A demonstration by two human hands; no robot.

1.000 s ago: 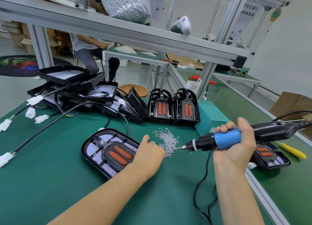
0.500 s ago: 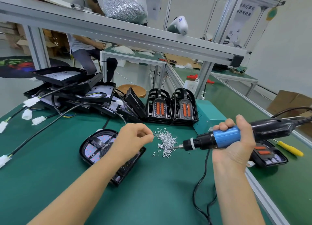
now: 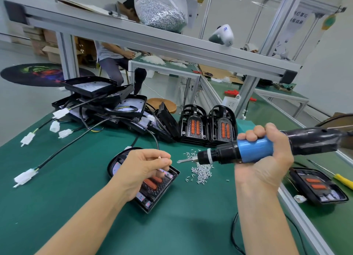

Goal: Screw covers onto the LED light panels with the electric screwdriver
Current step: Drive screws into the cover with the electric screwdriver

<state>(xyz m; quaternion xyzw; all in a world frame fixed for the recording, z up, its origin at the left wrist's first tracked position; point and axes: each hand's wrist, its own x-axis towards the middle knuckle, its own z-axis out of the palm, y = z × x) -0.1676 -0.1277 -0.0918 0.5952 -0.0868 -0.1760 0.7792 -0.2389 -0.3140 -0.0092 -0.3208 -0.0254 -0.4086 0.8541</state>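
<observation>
Green workbench [image 3: 66, 197]: two covered panels [image 3: 208, 126] stand at far edge, unscrewed stack [image 3: 99, 101] far-left, current LED panel [image 3: 150, 189] mid-bench under left hand [image 3: 141, 168] pinching screw [image 3: 160, 157]; right hand [image 3: 267, 159] grips electric screwdriver [image 3: 254, 149], screw not yet loaded.

Matt green table mat [image 3: 76, 207], glossy blue plastic screwdriver [image 3: 256, 151], shiny, probably metal screws [image 3: 202, 171], black plastic panel [image 3: 152, 197]

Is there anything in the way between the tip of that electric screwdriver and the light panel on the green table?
Yes: the left hand hovers over the LED light panel, fingers pinched, right in front of the electric screwdriver tip, held in the right hand.
</observation>
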